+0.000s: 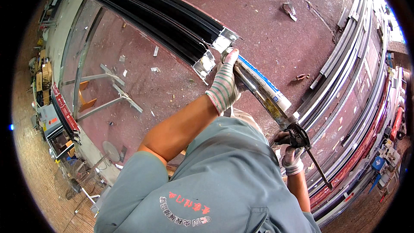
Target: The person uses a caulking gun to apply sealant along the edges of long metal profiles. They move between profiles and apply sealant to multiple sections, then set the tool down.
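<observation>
Caulking gun (pixel 276 103) held in both gloved hands: the left hand (pixel 224 84) wraps the front of the white-and-blue cartridge (pixel 263 87), the right hand (pixel 291 155) is closed on the trigger grip behind. The nozzle meets the cut end of the black aluminium frame profile (pixel 172 21) just ahead of the left hand. No sealant bead can be made out there, so the sealing appears only begun; finished frames (pixel 345 103) lie beyond the right hand.
</observation>
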Action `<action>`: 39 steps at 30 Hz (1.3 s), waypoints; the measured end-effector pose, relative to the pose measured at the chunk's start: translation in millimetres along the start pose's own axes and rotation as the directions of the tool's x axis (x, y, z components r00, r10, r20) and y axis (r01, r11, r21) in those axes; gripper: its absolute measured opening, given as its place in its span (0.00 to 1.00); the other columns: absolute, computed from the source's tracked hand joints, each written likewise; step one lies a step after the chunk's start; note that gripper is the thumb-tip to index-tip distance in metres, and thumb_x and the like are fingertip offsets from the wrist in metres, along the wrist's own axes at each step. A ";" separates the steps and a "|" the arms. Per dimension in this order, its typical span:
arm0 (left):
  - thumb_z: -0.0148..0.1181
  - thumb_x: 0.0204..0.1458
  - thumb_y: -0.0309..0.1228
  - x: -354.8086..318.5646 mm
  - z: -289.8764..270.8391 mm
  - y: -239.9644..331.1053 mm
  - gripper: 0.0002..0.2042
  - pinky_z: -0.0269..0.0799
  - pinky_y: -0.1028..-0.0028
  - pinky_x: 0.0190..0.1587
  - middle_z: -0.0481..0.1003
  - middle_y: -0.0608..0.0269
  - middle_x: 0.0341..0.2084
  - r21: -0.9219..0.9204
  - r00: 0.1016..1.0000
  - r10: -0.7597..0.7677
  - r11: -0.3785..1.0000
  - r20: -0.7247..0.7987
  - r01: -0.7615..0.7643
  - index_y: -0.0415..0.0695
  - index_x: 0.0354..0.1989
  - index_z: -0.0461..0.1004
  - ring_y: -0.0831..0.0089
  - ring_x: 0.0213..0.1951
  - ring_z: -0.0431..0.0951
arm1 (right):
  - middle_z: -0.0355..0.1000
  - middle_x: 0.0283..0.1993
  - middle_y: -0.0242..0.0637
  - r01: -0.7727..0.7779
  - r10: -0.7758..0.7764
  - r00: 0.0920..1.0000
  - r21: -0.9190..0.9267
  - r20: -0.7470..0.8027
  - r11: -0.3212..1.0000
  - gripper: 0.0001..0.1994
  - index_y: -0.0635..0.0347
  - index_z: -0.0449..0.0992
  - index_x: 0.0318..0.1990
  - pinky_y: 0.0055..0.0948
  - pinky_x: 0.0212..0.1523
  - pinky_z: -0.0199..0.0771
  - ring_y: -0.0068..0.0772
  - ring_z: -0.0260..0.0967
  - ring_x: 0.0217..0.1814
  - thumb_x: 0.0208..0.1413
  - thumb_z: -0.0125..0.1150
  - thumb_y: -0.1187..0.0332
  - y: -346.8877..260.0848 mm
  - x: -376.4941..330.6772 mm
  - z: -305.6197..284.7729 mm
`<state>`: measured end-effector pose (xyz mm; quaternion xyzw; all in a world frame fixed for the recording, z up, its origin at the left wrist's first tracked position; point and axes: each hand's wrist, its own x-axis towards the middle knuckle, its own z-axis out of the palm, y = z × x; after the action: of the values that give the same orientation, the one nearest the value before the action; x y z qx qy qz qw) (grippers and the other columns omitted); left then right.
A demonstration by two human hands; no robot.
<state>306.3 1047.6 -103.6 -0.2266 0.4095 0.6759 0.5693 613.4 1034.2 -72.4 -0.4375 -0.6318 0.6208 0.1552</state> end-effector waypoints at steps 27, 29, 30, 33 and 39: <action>0.60 0.53 0.58 10.0 49.9 9.0 0.25 0.80 0.64 0.36 0.71 0.66 0.38 0.337 1.000 0.009 0.941 -0.029 0.001 0.53 0.48 0.67 0.74 0.38 0.75 | 0.74 0.39 0.40 0.100 -0.083 0.991 0.163 -0.107 0.982 0.44 0.67 0.74 0.45 0.34 0.42 0.75 0.34 0.75 0.40 0.51 0.45 0.25 -1.4 19.7 1.8; 0.59 0.54 0.57 10.3 50.2 7.8 0.24 0.80 0.64 0.36 0.71 0.66 0.37 0.341 1.000 0.002 0.940 -0.012 0.003 0.52 0.48 0.67 0.73 0.37 0.76 | 0.74 0.39 0.41 0.082 -0.051 0.987 0.204 -0.151 0.975 0.43 0.68 0.74 0.45 0.34 0.42 0.75 0.34 0.75 0.39 0.52 0.45 0.26 3.7 17.6 3.4; 0.59 0.54 0.57 11.0 50.4 6.8 0.24 0.80 0.64 0.37 0.71 0.66 0.37 0.343 1.000 0.003 0.939 -0.009 0.000 0.52 0.48 0.67 0.72 0.37 0.76 | 0.74 0.40 0.41 0.082 -0.054 0.989 0.204 -0.139 0.976 0.43 0.68 0.74 0.45 0.34 0.42 0.75 0.34 0.75 0.39 0.52 0.46 0.26 3.9 17.1 2.2; 0.58 0.54 0.57 11.7 51.5 3.7 0.24 0.80 0.63 0.37 0.71 0.65 0.37 0.342 1.000 0.004 0.940 -0.029 0.006 0.51 0.48 0.67 0.72 0.37 0.76 | 0.74 0.41 0.42 0.084 -0.063 0.992 0.193 -0.112 0.978 0.44 0.68 0.74 0.46 0.34 0.42 0.75 0.34 0.75 0.39 0.52 0.46 0.26 2.0 17.8 -1.8; 0.61 0.52 0.58 19.8 47.1 -2.5 0.26 0.78 0.66 0.34 0.71 0.67 0.37 0.339 0.999 -0.034 0.940 -0.014 0.037 0.54 0.51 0.65 0.74 0.35 0.75 | 0.74 0.40 0.42 0.079 -0.056 0.990 0.185 -0.129 0.980 0.44 0.69 0.74 0.46 0.34 0.43 0.75 0.35 0.75 0.39 0.51 0.47 0.26 1.6 16.3 -2.8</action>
<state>311.4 1097.4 -93.2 -0.1353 0.5176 0.5842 0.6103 606.7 1047.9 -79.1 -0.4365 -0.5736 0.6442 0.2559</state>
